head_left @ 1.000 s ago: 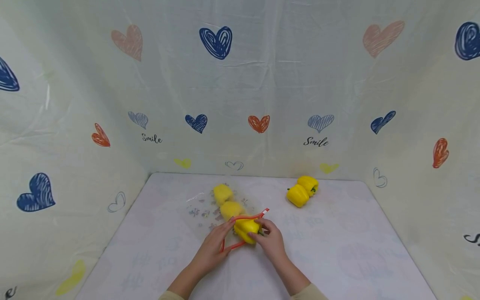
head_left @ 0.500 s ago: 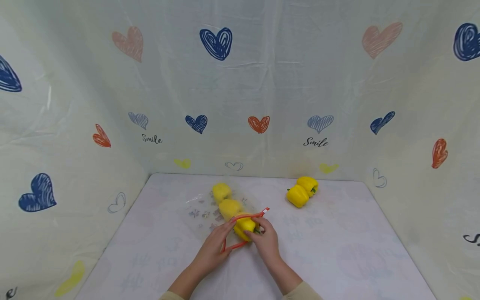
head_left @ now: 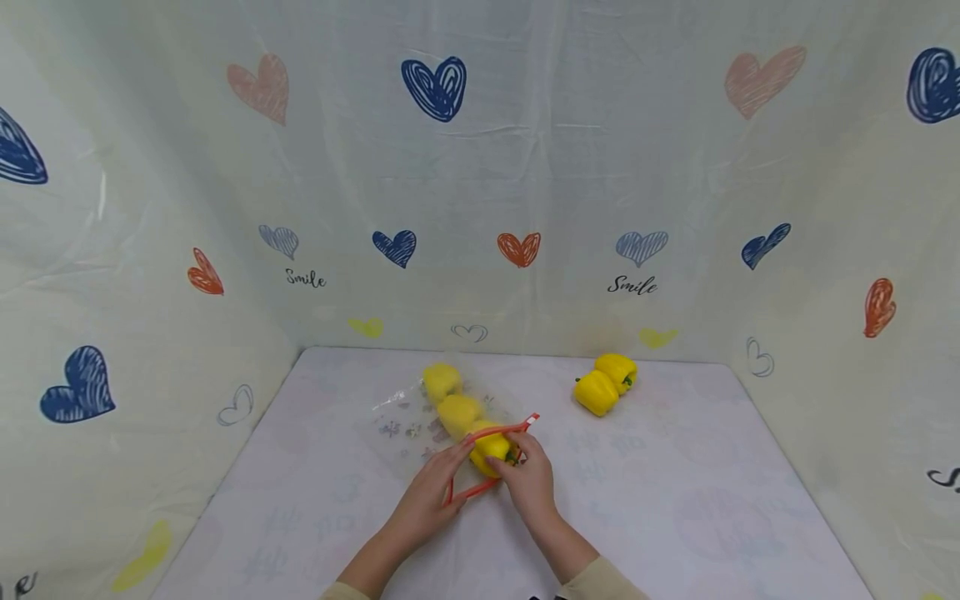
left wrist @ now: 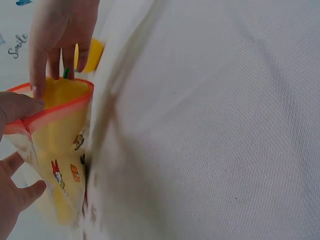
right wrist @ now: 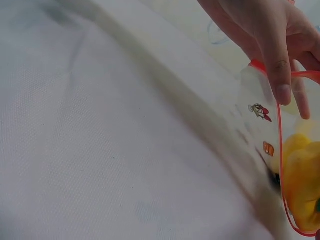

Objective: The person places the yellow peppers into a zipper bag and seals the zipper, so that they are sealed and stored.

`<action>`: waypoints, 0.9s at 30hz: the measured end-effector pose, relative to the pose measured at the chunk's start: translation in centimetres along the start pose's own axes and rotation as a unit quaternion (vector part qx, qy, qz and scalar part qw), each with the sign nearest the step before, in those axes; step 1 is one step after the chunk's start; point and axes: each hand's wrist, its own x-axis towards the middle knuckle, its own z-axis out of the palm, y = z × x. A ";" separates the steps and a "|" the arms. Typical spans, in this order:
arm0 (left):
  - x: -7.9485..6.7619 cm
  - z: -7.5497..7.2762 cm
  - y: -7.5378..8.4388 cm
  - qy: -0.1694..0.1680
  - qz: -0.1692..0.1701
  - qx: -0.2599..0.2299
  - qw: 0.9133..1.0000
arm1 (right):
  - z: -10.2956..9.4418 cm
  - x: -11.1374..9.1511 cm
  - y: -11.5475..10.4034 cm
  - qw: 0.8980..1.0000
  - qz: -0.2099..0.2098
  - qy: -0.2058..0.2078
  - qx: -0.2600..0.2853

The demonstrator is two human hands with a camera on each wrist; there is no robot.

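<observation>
A clear printed zip bag [head_left: 405,421] with a red-edged mouth lies on the table, holding two yellow bell peppers [head_left: 461,415] in a row. My left hand [head_left: 431,492] grips the bag at its mouth, thumb at the near edge and fingers at the far edge, and the red rim stands spread apart. A third yellow bell pepper [head_left: 489,450] sits within the mouth, its green stem toward my right hand [head_left: 531,482]. The right thumb and fingers hold this pepper at its stem end. In the left wrist view, the right fingertips reach inside the red rim [left wrist: 62,107].
Two more yellow bell peppers [head_left: 597,392] lie side by side at the back right of the white table [head_left: 675,500]. A curtain [head_left: 480,167] printed with hearts hangs behind and along both sides.
My right hand has moved slightly left and away from me, pushing the pepper farther into the bag's mouth. The bagged peppers have shifted a little toward the back left. The left hand stays nearly still.
</observation>
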 end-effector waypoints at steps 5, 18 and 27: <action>0.0 0.0 0.0 -0.002 -0.005 -0.002 1.000 | 0.3 0.0 0.2 1.000 0.000 0.005 0.000; 0.1 0.6 -0.4 0.012 0.016 -0.001 1.000 | 1.1 -0.1 -0.2 1.000 0.005 0.010 -0.017; 0.0 0.5 -0.4 0.017 0.023 0.010 1.000 | 1.2 0.0 -0.4 1.000 -0.008 0.007 -0.024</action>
